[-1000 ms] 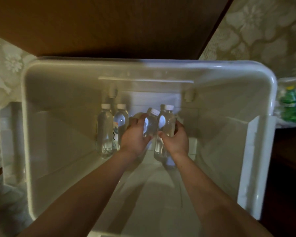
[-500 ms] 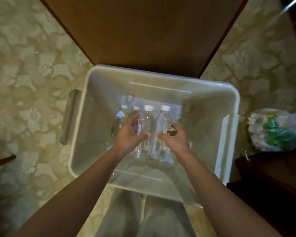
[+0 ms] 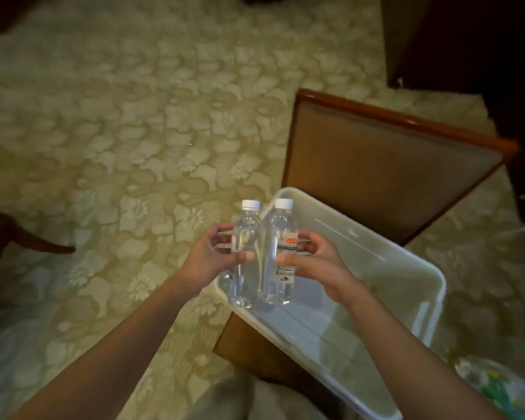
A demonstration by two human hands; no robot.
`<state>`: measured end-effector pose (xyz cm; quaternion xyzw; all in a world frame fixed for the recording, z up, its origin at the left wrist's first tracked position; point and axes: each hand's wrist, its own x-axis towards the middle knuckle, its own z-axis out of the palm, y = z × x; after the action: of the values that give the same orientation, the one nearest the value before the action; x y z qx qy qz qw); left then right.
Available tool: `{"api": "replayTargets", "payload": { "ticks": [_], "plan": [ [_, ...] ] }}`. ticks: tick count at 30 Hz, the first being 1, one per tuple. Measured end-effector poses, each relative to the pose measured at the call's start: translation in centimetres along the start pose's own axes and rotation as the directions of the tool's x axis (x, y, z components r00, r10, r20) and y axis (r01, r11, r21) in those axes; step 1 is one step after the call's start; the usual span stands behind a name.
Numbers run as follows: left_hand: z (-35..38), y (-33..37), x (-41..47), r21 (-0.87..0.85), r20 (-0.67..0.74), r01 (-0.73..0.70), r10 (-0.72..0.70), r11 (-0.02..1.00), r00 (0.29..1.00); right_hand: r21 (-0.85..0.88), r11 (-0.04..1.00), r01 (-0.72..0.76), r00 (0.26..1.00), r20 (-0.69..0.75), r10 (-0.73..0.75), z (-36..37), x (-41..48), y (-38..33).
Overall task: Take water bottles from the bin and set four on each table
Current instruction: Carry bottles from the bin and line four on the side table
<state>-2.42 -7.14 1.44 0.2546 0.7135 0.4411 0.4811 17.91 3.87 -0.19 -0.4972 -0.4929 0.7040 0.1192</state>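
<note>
Left grip (image 3: 212, 256): the person's left hand, thumb in front and fingers behind, curled round the middle of the left bottle (image 3: 246, 228).
Right grip (image 3: 314, 259): the right hand, holding the right bottle (image 3: 281, 225) the same way, thumb across its label.
Bottles: two clear water bottles with white caps, upright and side by side. They are so close that I cannot tell whether they touch. The right one shows a label with an orange patch.
Where they are: in the middle of the view, held up at the 9 o'clock corner of the bin (image 3: 437, 287). Their bases show against its rim, and I cannot tell how high above it they are.
Bin: a pale, see-through plastic tub toward 4 o'clock, seen at a slant. The part of its inside that shows has no bottles in it.
Chair (image 3: 376, 165): its brown back with a reddish wood frame stands at 1 o'clock from the bottles, just behind the bin. A brown edge shows under the bin's near corner.
Carpet (image 3: 128, 131): beige with a flower pattern, filling the left half of the view.
Bag (image 3: 497, 386): clear plastic with something green inside, at 5 o'clock beside the bin.
</note>
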Motion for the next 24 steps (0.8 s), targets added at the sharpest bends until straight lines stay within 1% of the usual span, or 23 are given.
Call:
{"api": "replayTargets", "payload": {
  "ticks": [3, 7, 12, 15, 19, 24],
  "plan": [
    [-4.0, 0.4, -3.3, -0.082, -0.097, -0.027, 0.019, 0.996, 0.995, -0.049, 0.998, 0.049, 0.993, 0.109, -0.044, 3.8, -0.9, -2.5],
    [-9.8, -0.2, -9.0, -0.148, -0.222, -0.083, 0.049, 0.985, 0.974, -0.084, 0.990, 0.117, 0.964, 0.249, -0.093, 10.2, -3.6, -4.7],
    [-16.6, -2.7, -18.5, -0.237, -0.356, -0.157, 0.065, 0.959, 0.932, -0.159, 0.965, 0.208, 0.893, 0.433, -0.121, 19.1, -8.5, -5.3],
    [-20.6, -4.8, -25.3, -0.250, -0.437, -0.203, 0.077, 0.947, 0.896, -0.176, 0.952, 0.250, 0.840, 0.528, -0.124, 24.9, -12.2, -4.6],
    [-25.7, -8.5, -34.7, -0.237, -0.550, -0.265, 0.096, 0.935, 0.830, -0.189, 0.938, 0.289, 0.768, 0.632, -0.109, 33.3, -17.3, -2.4],
    [-31.2, -13.4, -45.9, -0.224, -0.715, -0.307, 0.058, 0.925, 0.697, -0.204, 0.917, 0.343, 0.645, 0.761, -0.072, 44.2, -23.8, 0.5]
  ]
}}
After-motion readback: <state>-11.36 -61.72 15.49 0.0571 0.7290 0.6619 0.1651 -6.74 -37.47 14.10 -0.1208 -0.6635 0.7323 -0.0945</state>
